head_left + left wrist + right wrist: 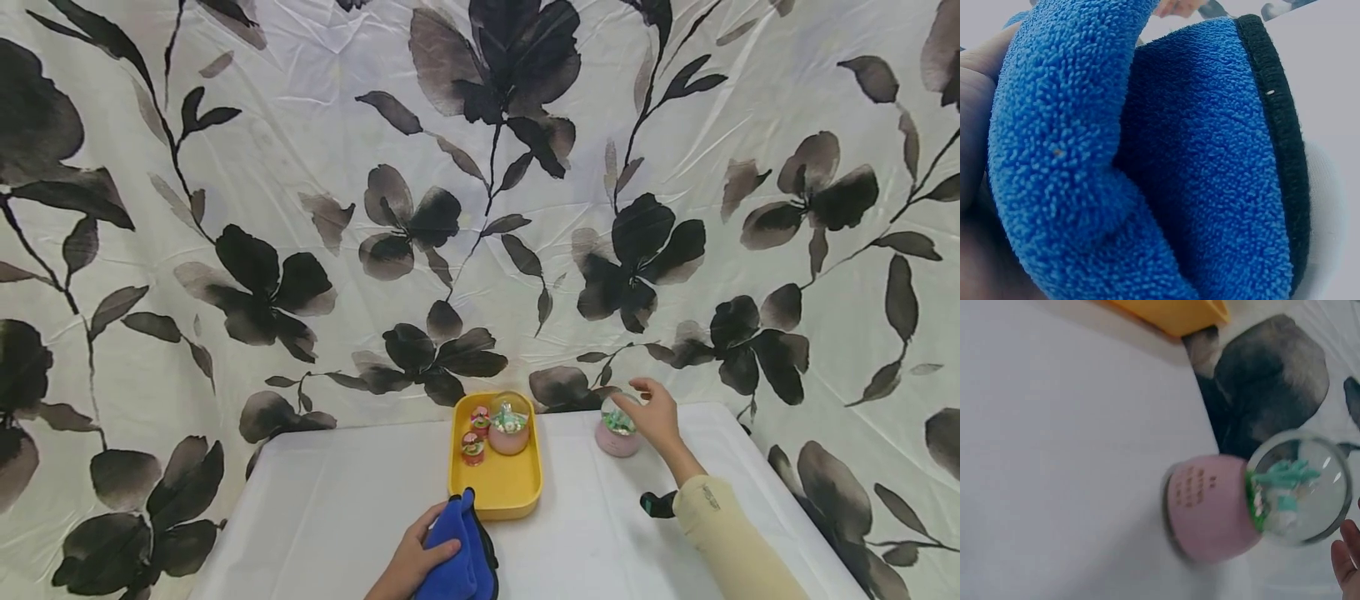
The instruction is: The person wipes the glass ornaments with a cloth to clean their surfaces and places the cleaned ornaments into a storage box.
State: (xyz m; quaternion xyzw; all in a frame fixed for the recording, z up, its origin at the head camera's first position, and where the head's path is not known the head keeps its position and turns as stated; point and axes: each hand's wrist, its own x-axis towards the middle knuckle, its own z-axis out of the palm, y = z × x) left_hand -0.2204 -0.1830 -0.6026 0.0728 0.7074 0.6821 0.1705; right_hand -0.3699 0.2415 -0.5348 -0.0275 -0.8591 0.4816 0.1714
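My left hand (pixel 420 550) grips a folded blue towel (pixel 453 554) with black edging, thumb across its front. In the left wrist view the plush towel (pixel 1210 144) fills most of the picture. At the right, a snow globe (pixel 618 440) with a pink base and a clear dome stands upright on the white table. My right hand (pixel 654 415) is at the dome, thumb and fingers spread. Seen from the right wrist, its fingertips (pixel 1347 559) are beside the glass dome (pixel 1300 487), which holds green and white figures.
A yellow tray (pixel 498 496) stands at the middle of the white table (pixel 345 492). It holds a second pink snow globe (pixel 508 435) and two small red figurines (pixel 472 450). A small black object (pixel 658 505) shows beside my right sleeve. Behind the table hangs a flowered cloth (pixel 540 317).
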